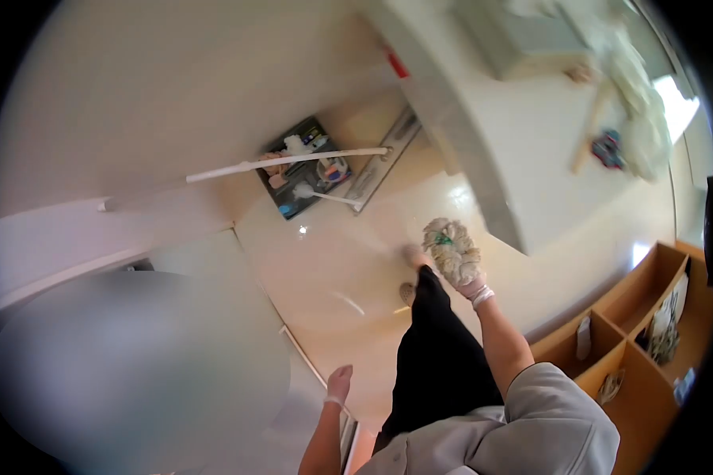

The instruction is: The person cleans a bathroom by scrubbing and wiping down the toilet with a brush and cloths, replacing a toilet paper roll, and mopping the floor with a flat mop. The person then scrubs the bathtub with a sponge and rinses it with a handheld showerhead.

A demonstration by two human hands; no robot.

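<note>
Here we list one pale string bundle [451,247], right of centre, gripped by the right hand [473,290], seemingly to gather its strands; left hand [340,383], near, finger spread we cannot tell.

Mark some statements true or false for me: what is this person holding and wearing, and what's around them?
1. The right hand holds a shaggy off-white stringy bundle. True.
2. The left hand grips that bundle too. False: the left hand is apart from it.
3. The dark grey rectangular bin is empty. False: the bin holds several items.
4. The person wears black cloth trousers. True.
</note>
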